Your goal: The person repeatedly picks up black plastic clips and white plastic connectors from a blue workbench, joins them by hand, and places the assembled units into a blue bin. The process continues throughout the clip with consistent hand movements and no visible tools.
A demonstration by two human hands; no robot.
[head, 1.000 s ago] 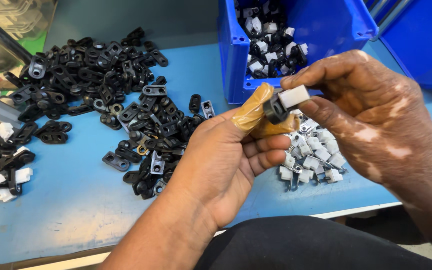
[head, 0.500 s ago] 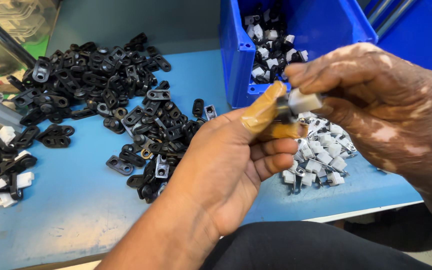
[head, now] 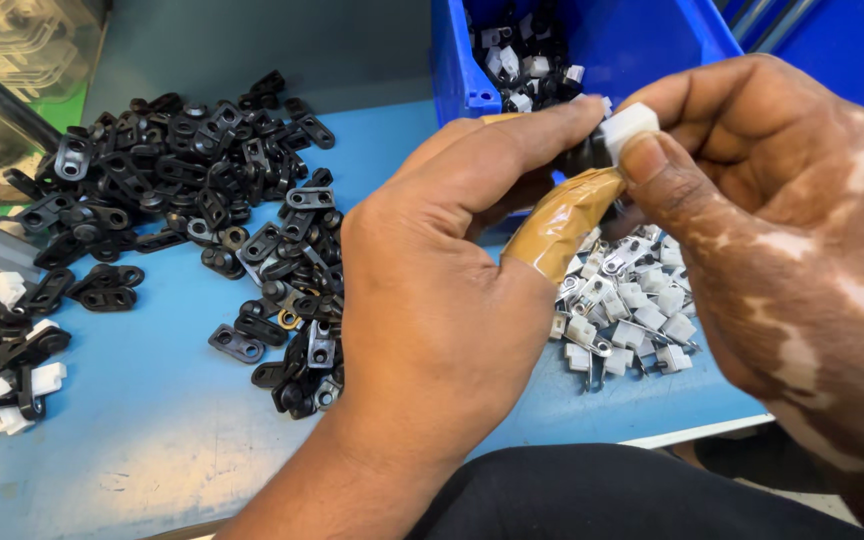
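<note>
Left hand [head: 432, 300]: pinching the black clip [head: 584, 155], thumb taped.
Right hand [head: 782, 230]: fingertips pinching the white cap [head: 628, 128] on that clip.
Clip: held just before the blue bin [head: 457, 70], above the table [head: 152, 440].

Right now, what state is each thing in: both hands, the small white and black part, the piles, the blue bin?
Left hand: pinching small black-and-white plastic part.
Right hand: gripping its white end.
Black plastic clips: loose on blue table.
White plastic pieces: heaped.
Blue plastic bin: partly filled.
</note>
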